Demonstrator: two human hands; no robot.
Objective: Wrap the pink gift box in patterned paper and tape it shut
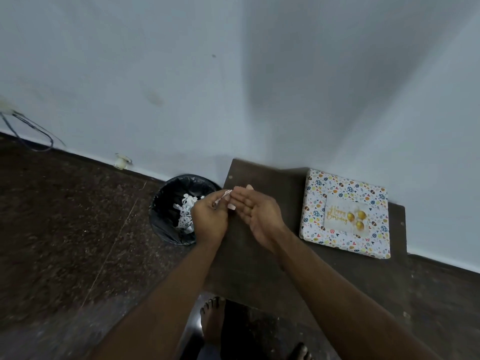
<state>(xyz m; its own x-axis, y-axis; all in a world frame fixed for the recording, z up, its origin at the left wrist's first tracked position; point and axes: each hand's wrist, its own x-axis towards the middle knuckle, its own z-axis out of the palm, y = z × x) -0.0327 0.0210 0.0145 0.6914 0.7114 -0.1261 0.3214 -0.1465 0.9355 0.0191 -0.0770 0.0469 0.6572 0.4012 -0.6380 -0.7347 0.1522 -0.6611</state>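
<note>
Dark table (259, 268) with wrapped box (345, 213); left hand (210, 219) pinching scrap (222, 197), right hand (257, 216) open.

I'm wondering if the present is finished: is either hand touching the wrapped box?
Apart. The head view shows bare dark table between the right hand and the wrapped box; the left hand is farther away, pinching a small scrap.
</note>
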